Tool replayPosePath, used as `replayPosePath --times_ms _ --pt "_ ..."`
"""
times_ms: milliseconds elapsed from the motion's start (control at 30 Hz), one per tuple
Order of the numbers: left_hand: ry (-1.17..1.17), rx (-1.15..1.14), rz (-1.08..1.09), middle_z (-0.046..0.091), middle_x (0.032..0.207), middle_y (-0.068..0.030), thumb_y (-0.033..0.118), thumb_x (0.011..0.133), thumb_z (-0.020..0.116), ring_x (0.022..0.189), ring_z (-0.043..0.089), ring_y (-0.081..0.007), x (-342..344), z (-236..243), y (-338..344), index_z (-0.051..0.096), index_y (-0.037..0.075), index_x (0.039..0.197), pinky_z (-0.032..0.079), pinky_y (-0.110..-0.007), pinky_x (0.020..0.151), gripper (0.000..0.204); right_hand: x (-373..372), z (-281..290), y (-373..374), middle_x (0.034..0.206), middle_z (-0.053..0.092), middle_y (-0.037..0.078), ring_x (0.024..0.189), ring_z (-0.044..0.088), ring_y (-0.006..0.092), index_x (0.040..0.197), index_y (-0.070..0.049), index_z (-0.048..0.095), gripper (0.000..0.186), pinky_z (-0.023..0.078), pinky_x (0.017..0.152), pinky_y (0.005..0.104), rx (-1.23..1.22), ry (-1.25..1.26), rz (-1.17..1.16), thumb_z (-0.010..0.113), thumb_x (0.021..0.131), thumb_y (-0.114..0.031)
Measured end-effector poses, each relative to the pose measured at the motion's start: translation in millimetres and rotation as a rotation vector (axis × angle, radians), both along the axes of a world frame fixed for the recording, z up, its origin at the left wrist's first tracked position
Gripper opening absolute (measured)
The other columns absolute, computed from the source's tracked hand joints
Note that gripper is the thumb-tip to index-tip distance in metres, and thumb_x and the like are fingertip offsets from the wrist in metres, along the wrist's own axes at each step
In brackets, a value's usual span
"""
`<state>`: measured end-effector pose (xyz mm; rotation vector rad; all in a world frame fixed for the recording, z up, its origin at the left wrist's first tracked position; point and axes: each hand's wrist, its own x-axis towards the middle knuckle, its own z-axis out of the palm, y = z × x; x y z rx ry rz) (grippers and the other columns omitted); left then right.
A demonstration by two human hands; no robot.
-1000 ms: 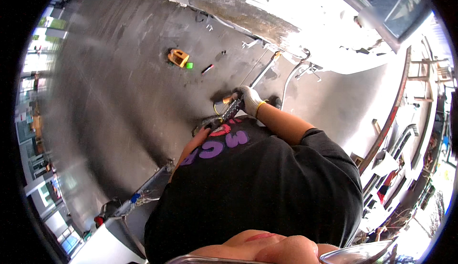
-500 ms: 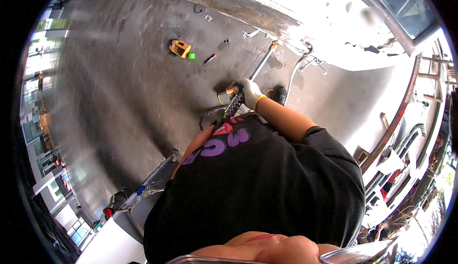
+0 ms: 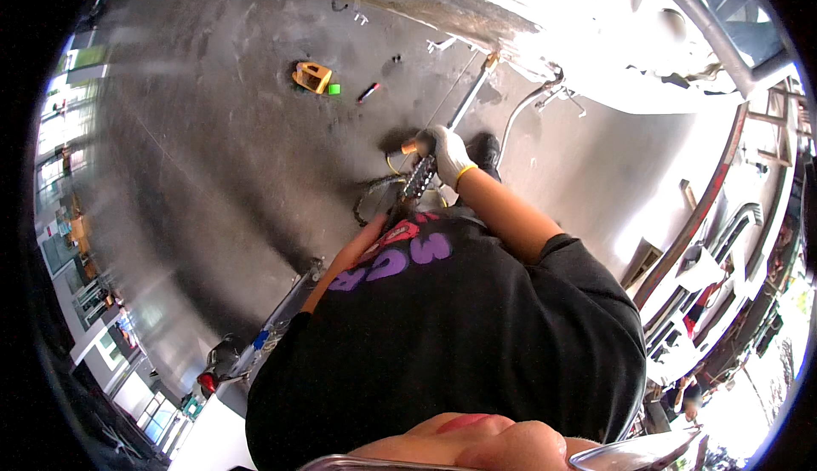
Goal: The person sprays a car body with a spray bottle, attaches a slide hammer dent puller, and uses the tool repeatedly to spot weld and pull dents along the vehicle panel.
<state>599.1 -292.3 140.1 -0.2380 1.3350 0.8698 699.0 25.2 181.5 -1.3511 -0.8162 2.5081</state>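
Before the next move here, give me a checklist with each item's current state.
1. Right hand closed on the dark studded piece: ok, gloved and wrapped about its upper end.
2. Left hand grip secure: cannot tell, it merges with dark shapes at the shirt's edge.
3. Silver rod touching the white car body: cannot tell, its far end appears at the lower edge, contact unclear.
4. Loose floor items away from the shoe: ok, the yellow container, green block and marker lie apart from it.
5. Grey hose clear of the shoe: not ok, it runs close beside it.
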Motion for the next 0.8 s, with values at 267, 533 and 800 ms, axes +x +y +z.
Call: replayPosePath --times_ms 267,533,800 --pt "-0.024 -0.035 -0.005 0.063 0.147 -0.0104 0.045 0.115 0.047 0.130 0.062 -0.0237 9 -1 12 0.051 0.008 0.159 0.047 -0.035 0.111 0.058 12 -7 16 0.072 0.067 0.012 0.061 0.064 0.0267 0.086 -0.001 0.067 0.034 0.052 0.061 0.0408 0.390 -0.015 0.104 0.052 0.105 -0.026" --pt "-0.025 -0.042 -0.003 0.062 0.148 -0.0101 0.044 0.115 0.046 0.131 0.061 -0.0236 12 -2 15 0.050 0.007 0.160 0.046 -0.035 0.112 0.058 8 4 19 0.072 0.062 0.015 0.061 0.063 0.0311 0.092 0.000 0.065 0.031 0.054 0.063 0.0465 0.143 -0.002 0.037 0.053 0.103 -0.027" --pt "-0.019 -0.047 0.000 0.062 0.150 -0.0099 0.044 0.115 0.046 0.132 0.060 -0.0235 11 -2 11 0.049 0.007 0.160 0.045 -0.035 0.114 0.059 7 6 19 0.073 0.062 0.008 0.064 0.061 0.0214 0.095 0.000 0.070 0.034 0.050 0.062 0.0373 -0.180 0.027 -0.060 0.050 0.104 -0.025"
